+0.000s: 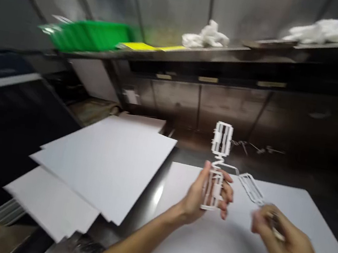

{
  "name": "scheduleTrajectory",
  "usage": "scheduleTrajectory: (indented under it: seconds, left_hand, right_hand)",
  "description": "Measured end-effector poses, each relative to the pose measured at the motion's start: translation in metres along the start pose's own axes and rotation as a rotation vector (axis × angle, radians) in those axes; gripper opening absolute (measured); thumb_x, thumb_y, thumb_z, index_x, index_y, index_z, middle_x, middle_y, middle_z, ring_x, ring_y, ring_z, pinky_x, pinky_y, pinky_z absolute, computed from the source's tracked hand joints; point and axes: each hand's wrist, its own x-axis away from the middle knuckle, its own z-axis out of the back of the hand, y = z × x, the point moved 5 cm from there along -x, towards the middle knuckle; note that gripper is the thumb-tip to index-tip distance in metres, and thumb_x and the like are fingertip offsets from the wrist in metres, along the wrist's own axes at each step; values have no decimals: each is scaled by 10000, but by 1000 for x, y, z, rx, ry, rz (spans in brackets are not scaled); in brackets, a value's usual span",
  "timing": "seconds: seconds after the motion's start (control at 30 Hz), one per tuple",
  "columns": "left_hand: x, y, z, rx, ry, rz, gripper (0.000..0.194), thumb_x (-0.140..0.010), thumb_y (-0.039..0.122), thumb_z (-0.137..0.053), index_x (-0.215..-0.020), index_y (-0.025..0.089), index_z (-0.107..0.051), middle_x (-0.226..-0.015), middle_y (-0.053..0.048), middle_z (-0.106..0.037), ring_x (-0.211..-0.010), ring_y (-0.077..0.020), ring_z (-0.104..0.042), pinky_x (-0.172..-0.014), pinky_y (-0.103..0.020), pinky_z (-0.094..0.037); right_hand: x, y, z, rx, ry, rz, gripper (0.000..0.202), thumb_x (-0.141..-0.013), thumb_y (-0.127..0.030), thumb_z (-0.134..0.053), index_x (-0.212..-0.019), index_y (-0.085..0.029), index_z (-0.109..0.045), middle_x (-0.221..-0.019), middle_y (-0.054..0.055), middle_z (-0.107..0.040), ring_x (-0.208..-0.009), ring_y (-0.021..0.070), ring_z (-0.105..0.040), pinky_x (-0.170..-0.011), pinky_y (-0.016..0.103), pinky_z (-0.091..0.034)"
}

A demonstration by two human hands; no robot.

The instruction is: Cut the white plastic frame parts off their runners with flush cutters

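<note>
A white moulded plastic part (223,139), made of slim rectangular frames joined by thin runners, stands up from my left hand (206,192). The thumb and fingers of that hand are closed around its lower frame. One thin branch (251,187) leads off to the right and down to my right hand (280,236). Motion smears the right hand, whose fingers are curled in. Something small and partly metallic-looking (276,229) shows in its grip, too blurred to name. Whether the right fingertips touch the branch, I cannot tell. Beneath both hands lies a white sheet (233,248).
A stack of white sheets (109,155) lies to the left on the dark metal table. Above the back runs a shelf (167,55) bearing a green bin (90,37), yellow pieces (139,46) and crumpled white cloths (207,36). A dark panel (8,131) stands at far left.
</note>
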Motion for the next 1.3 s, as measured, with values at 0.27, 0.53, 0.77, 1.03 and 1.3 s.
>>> scheduleTrajectory:
  seconds: [0.27, 0.53, 0.77, 1.03, 1.3]
  left_hand:
    - [5, 16, 4, -21, 143, -10, 577, -1061, 700, -545, -992, 145, -687, -743, -48, -670, -537, -152, -600, -436, -246, -542]
    - [-18, 20, 13, -304, 288, -141, 644, -1042, 604, -363, -888, 86, -712, -645, -25, -625, -532, -112, -577, -481, -186, -461]
    - [-24, 15, 6, -256, 373, -159, 888, -1051, 521, -2, -757, 117, -737, -503, -135, -583, -295, -227, -469, -225, -280, -306]
    - [-25, 5, 4, -150, 297, -132, 863, -1081, 458, -26, -741, 104, -735, -582, -142, -616, -401, -232, -566, -288, -279, -401]
    - [-23, -3, 4, -178, 315, -65, 770, -1107, 519, -124, -818, 100, -701, -650, -105, -624, -457, -208, -602, -322, -273, -450]
  right_hand:
    - [-10, -17, -30, 521, -153, 517, 197, -1028, -62, -536, -894, -195, -593, -860, 64, -572, -793, 272, -531, -715, 412, -398]
    - [5, -23, -62, 560, -320, 901, 387, -1146, 2, -421, -935, -142, -712, -887, 55, -667, -845, 222, -632, -802, 349, -426]
    - [7, -22, -60, 599, -322, 922, 365, -1149, -8, -440, -958, -129, -727, -922, 70, -699, -862, 244, -663, -804, 358, -442]
    - [15, -18, -57, 616, -286, 901, 303, -1150, -42, -479, -944, -129, -683, -908, 78, -668, -859, 255, -647, -791, 364, -428]
    - [18, -12, -58, 616, -294, 853, 305, -1157, -45, -460, -948, -133, -664, -902, 70, -652, -857, 249, -629, -810, 367, -415]
